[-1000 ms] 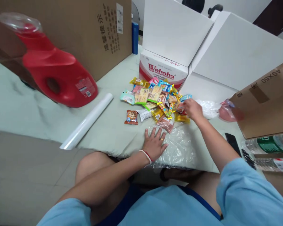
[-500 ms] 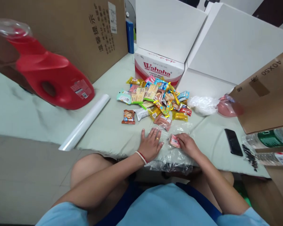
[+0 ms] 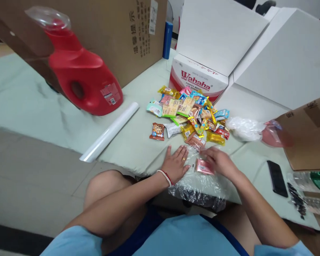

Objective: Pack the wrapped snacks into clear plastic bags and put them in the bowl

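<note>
A clear plastic sheet point(image 3: 194, 190) lies over the front edge of the cloth-covered table and hangs down. My left hand point(image 3: 176, 164) is spread flat on its left side, fingers apart, holding nothing. A small pink wrapped packet point(image 3: 204, 166) rests on the plastic between my hands. Just above and to the right of that packet is my right hand point(image 3: 220, 160). Its fingertips reach left over the plastic's upper part and are blurred, so whether they pinch the film is unclear. Beyond my hands lies a pile of wrapped snacks point(image 3: 188, 108), with a brown cookie packet point(image 3: 157, 131) at its left.
On the left are a white roll point(image 3: 110, 131) and a red jug point(image 3: 85, 74) before a large cardboard box point(image 3: 101, 32). A Wahaba-type printed carton point(image 3: 200, 80) stands behind the snacks. Rightward are a white plastic bag point(image 3: 245, 128), a phone point(image 3: 277, 178) and clear bottles point(image 3: 318, 181).
My right hand has let go of the pink packet and moved up and right of it. The packet now lies on the plastic. My left hand stays flat. The view has turned slightly left.
</note>
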A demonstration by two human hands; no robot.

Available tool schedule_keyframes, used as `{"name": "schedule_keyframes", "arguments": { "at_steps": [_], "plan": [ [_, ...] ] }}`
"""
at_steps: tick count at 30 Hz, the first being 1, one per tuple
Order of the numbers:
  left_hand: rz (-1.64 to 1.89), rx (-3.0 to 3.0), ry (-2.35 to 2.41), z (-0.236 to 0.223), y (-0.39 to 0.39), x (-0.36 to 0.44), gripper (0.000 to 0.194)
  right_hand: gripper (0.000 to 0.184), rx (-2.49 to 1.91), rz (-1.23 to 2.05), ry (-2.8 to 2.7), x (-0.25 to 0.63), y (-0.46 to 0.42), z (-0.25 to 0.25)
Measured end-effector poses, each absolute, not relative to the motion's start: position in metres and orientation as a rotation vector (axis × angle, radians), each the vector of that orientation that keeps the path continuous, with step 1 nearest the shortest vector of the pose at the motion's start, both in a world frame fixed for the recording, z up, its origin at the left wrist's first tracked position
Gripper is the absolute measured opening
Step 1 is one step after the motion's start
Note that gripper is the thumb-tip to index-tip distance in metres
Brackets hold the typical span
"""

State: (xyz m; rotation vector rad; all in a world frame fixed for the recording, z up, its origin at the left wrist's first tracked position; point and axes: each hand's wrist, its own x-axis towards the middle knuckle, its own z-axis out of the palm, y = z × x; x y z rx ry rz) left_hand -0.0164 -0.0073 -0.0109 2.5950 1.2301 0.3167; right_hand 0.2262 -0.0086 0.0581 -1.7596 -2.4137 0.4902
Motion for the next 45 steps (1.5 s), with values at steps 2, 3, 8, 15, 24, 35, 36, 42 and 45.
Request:
{"name": "schedule_keyframes", "arguments": {
  "at_steps": [2, 3, 8, 15, 24, 35, 36, 42, 45],
  "plan": [
    [0.293, 2.592, 1.216, -0.009, -0.005, -0.018, 0.058, 0.032, -1.798, 0.295, -2.419, 0.215, 0.026, 0.073],
    [0.283, 2.590, 1.210, -0.008, -0.005, -0.018, 0.058, 0.032, -1.798, 0.183, -2.431, 0.205, 0.046, 0.079],
    [0.270, 2.611, 1.176, -0.009, -0.003, -0.020, 0.060, 0.062, -1.658, -0.214, -2.462, 0.143, 0.141, 0.085],
    [0.264, 2.630, 1.175, -0.012, -0.004, -0.024, 0.063, 0.047, -1.808, -0.226, -2.625, 0.155, 0.188, 0.088],
    [0.258, 2.639, 1.211, -0.010, -0.006, -0.015, 0.060, 0.043, -1.561, -0.143, -2.664, 0.074, 0.229, 0.102],
    [0.226, 2.652, 1.108, -0.006, 0.004, -0.024, 0.059, 0.041, -1.571, 0.074, -2.076, 0.080, 0.239, 0.098],
    [0.224, 2.644, 1.104, -0.006, 0.005, -0.024, 0.058, 0.040, -1.465, 0.127, -2.026, 0.098, 0.224, 0.106],
    [0.299, 2.615, 1.137, -0.010, 0.002, -0.029, 0.061, 0.029, -1.303, 0.471, -1.990, 0.195, 0.071, 0.116],
    [0.323, 2.633, 1.155, -0.014, 0.001, -0.031, 0.066, 0.025, -1.233, 0.536, -2.171, 0.230, -0.002, 0.091]
  ]
}}
